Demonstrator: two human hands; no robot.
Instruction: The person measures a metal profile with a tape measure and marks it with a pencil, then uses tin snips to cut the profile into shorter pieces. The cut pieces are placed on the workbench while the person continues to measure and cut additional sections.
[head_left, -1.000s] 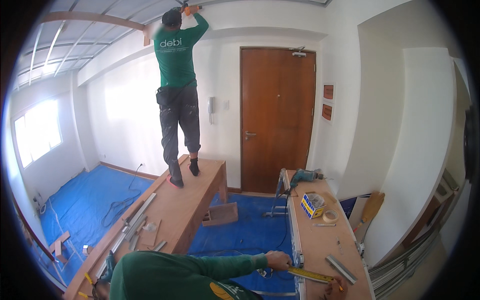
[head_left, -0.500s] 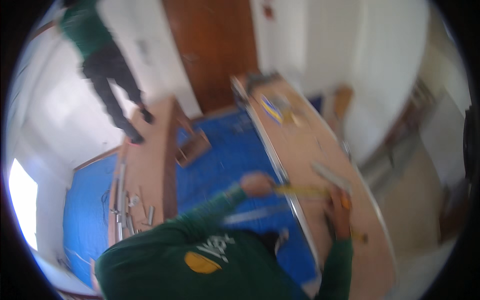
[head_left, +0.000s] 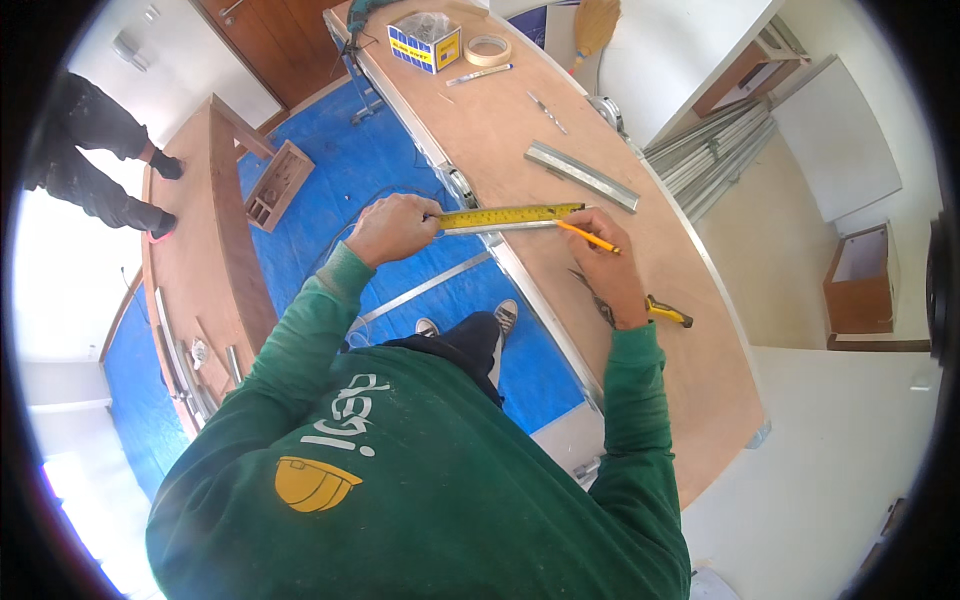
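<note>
Two bare hands span a short measured length. The left hand has its fingers closed on the left end of a yellow tape-measure blade and a pale metal strip lying along the blade's near edge. The right hand pinches an orange pencil at the opposite end; its fingertips appear to touch the blade, though whether they press on it cannot be told. The blade's long axis runs almost straight from hand to hand, rising slightly rightward, so that it lies to the left of the right fingers and to the right of the left fingers. The pencil slants across this line, its upper end close to the strip; contact is unclear.

The right hand is over the wooden desk; the left is beyond the metal-trimmed edge, above blue floor sheeting. The blade crosses that edge. Near the right wrist lies a yellow-and-black tool, partly hidden; farther up the desk, a metal channel, a pen, a tape roll and an open box.

Left: a co-worker's legs on a wooden platform. Right: bundled metal lengths.
</note>
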